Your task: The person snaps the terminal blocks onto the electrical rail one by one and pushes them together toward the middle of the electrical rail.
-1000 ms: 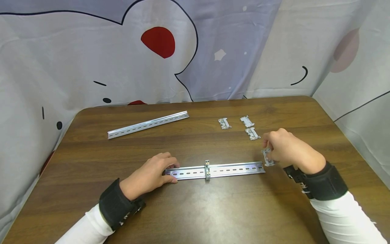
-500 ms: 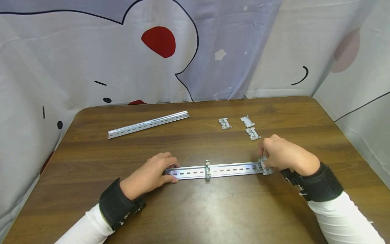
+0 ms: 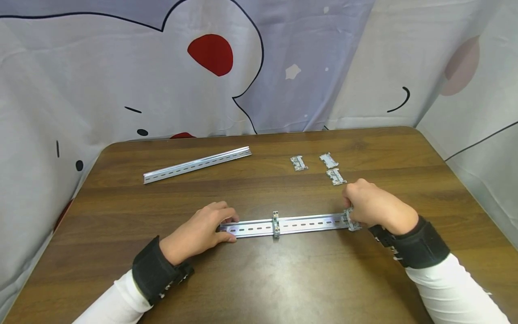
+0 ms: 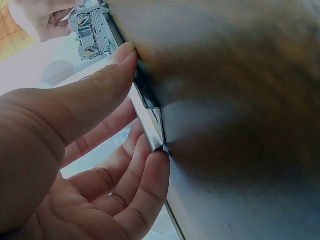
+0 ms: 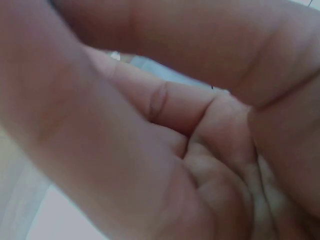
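A slotted metal DIN rail (image 3: pixel 309 224) lies across the middle of the table. My left hand (image 3: pixel 202 231) grips its left end, thumb on the near edge and fingers round the far side, as the left wrist view also shows. One terminal block (image 3: pixel 276 225) stands upright on the rail near its middle. At the rail's right end my right hand (image 3: pixel 376 204) pinches another grey terminal block (image 3: pixel 353 222), which overlaps that end. The right hand's own fingers (image 5: pixel 115 150) fill the right wrist view and hide the block there.
A second DIN rail (image 3: pixel 197 164) lies slanted at the back left of the wooden table (image 3: pixel 243 279). Three loose terminal blocks lie at the back right, one terminal block (image 3: pixel 298 163) apart from the other two. A patterned cloth (image 3: pixel 291 99) hangs behind the table.
My right hand has moved a little left and brought its terminal block from beside the rail's right end onto that end. The left hand and the rail have stayed in place.
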Action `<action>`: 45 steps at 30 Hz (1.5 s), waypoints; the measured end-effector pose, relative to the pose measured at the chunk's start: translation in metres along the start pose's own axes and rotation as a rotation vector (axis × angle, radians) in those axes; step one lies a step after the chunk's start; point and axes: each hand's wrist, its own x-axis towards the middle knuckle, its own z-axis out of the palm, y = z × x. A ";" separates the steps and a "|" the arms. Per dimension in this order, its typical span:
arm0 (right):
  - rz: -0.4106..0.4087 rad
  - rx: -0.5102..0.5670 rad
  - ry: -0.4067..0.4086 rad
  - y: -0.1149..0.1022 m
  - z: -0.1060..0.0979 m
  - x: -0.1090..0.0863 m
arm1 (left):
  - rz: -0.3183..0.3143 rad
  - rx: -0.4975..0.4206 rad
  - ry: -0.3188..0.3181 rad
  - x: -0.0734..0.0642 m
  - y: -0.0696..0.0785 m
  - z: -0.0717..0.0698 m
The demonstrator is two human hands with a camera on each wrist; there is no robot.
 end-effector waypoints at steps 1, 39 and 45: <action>-0.003 0.003 0.001 0.000 0.000 0.000 | 0.001 0.000 -0.001 0.000 0.000 0.000; -0.084 0.315 -0.154 0.036 -0.019 -0.002 | 0.018 0.005 -0.004 0.001 0.000 -0.001; -0.117 0.484 -0.275 0.047 -0.017 0.002 | 0.004 0.002 -0.003 0.000 0.000 -0.001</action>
